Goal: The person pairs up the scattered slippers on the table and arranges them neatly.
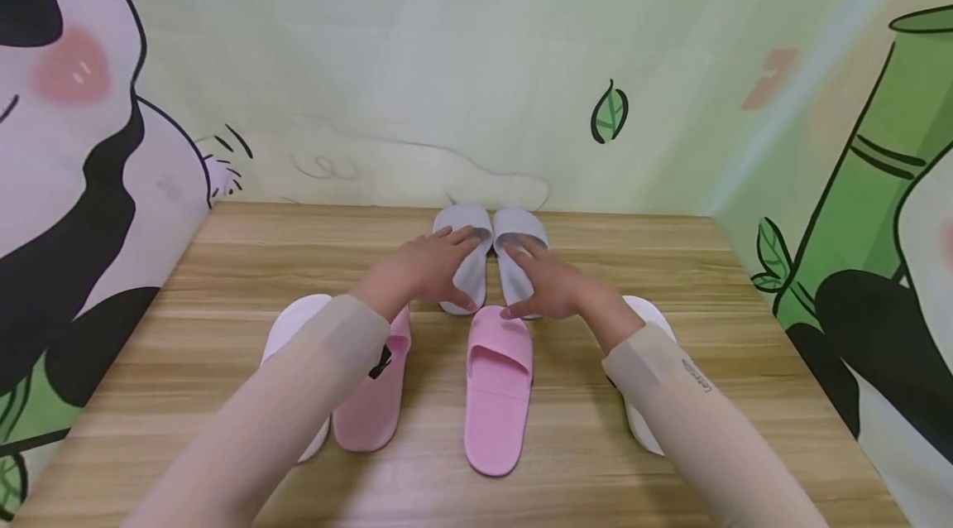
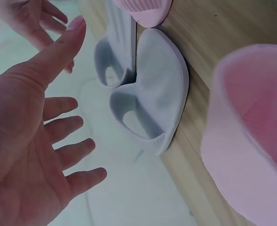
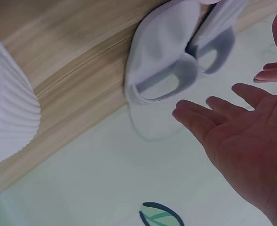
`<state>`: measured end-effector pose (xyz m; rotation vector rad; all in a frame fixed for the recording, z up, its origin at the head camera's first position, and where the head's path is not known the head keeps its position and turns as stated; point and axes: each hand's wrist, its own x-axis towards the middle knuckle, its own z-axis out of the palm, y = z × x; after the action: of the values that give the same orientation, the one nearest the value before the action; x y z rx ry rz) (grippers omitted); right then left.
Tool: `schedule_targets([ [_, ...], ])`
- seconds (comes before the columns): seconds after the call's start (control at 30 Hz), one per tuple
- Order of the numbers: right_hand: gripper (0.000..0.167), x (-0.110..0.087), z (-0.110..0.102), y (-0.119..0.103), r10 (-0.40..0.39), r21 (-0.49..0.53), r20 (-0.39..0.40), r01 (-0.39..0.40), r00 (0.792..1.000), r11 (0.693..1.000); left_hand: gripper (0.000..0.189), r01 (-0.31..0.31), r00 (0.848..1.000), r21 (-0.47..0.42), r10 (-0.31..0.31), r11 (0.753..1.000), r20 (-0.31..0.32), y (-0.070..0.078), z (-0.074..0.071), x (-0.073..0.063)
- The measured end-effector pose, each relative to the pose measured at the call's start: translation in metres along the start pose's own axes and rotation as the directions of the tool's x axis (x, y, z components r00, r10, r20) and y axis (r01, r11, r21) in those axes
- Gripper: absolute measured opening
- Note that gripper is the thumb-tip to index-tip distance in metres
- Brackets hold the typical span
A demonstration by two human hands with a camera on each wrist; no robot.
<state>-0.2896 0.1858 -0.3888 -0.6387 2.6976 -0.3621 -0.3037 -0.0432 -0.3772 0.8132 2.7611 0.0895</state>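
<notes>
A pair of grey slippers (image 1: pixel 463 218) stands side by side at the back of the wooden floor, toes to the wall. Over the left one hovers my left hand (image 1: pixel 434 267), fingers spread; over the right one is my right hand (image 1: pixel 549 284), likewise spread. Both wrist views show a gap between the hands and the grey slippers (image 2: pixel 159 75) (image 3: pixel 164 42), with nothing held. A pink slipper (image 1: pixel 497 420) lies in the middle, just below the right thumb. Its mate, another pink slipper (image 1: pixel 368 416), is partly hidden by the left forearm.
One white slipper (image 1: pixel 286 329) lies at the left and another white slipper (image 1: pixel 651 317) at the right, each partly covered by a sleeve. Behind the wooden floor (image 1: pixel 596 445) rises a green wall (image 1: pixel 335 56) printed with pandas, leaves and bamboo.
</notes>
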Motion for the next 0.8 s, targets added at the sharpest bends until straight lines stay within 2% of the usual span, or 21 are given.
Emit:
schedule_targets([
  [0.23,0.110,-0.019,0.012,-0.013,-0.010,0.006,-0.003,0.010,1.000,1.000,0.109,-0.029,0.999,-0.013,0.028,0.999,-0.038,-0.007,0.007,-0.029],
  [0.57,0.110,-0.041,0.029,-0.031,-0.038,0.037,-0.060,0.040,0.997,0.999,0.110,-0.022,0.996,-0.037,0.019,0.999,-0.083,-0.015,0.020,-0.073],
  [0.8,0.112,-0.051,0.045,-0.042,-0.027,0.075,-0.086,0.034,0.996,0.997,0.111,0.000,0.995,-0.080,-0.008,0.997,-0.101,-0.021,0.035,-0.097],
])
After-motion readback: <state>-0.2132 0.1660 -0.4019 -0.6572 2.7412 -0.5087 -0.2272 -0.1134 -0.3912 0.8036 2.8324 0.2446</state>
